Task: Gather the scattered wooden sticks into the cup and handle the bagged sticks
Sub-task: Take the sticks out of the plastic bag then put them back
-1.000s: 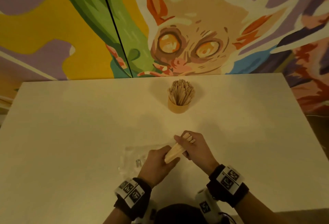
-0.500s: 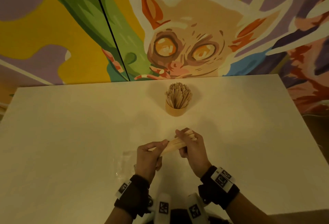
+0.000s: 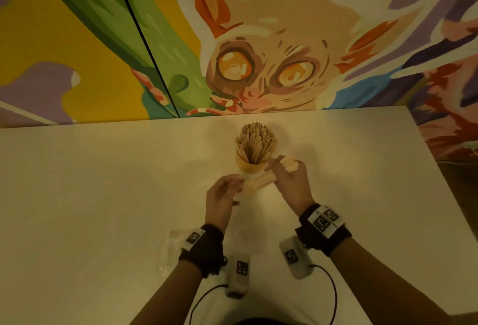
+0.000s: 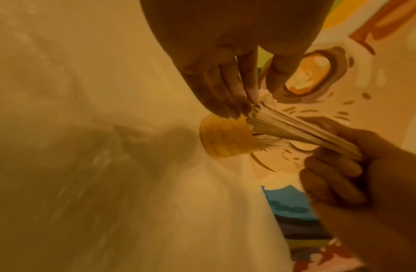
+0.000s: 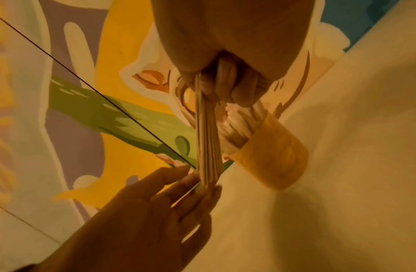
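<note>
Head view: a person stands at a pale white bench (image 3: 103, 195) with a bundle of thin pale wooden sticks (image 3: 258, 182) carried between both hands, just in front of a small tan round cup (image 3: 249, 168) already crammed with upright sticks. The right hand (image 3: 289, 182) has its fingers curled tight round the far end of the bundle, right beside the cup's rim. The left hand (image 3: 222, 195) has straight fingers; its fingertips (image 5: 197, 176) touch the near end of the bundle, steadying it and not gripping it (the right wrist view shows this best).

The bundle's long axis runs from the left hand, low and near, up and away to the right hand by the cup, so it lies slanted, nearly level, while the cup's opening faces up. To my eye the coming move turns on that: the bundle must be tipped upright over the rim, and the right hand, being nearer, would lead. The cup looks very full, so room is a worry.

A crumpled clear plastic bag (image 3: 168, 252) lies flat on the bench beside the left wrist, well behind the hands.
</note>
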